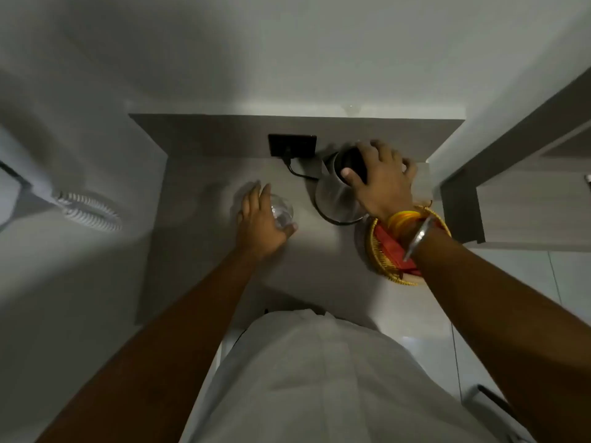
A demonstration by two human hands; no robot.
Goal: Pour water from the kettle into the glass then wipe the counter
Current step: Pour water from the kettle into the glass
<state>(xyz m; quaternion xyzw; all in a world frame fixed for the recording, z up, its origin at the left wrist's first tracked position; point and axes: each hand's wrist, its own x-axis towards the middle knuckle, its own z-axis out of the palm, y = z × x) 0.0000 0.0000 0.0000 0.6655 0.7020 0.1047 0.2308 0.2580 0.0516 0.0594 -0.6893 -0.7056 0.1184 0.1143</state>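
Note:
A steel kettle (332, 196) with a black lid stands on its base at the back right of the grey counter (204, 251). My right hand (380, 177) lies over the kettle's top and handle, fingers curled around it. A clear glass (283, 212) stands upright left of the kettle. My left hand (260, 219) wraps around the glass from its left side, thumb at the front. No cloth is in view.
A black wall socket (292, 145) with a plug and cord sits behind the kettle. A gold wire basket (383, 254) with red packets stands at the counter's right front, under my right wrist. A coiled white cord (89, 212) hangs at the left. A cabinet edge (460, 206) borders the right.

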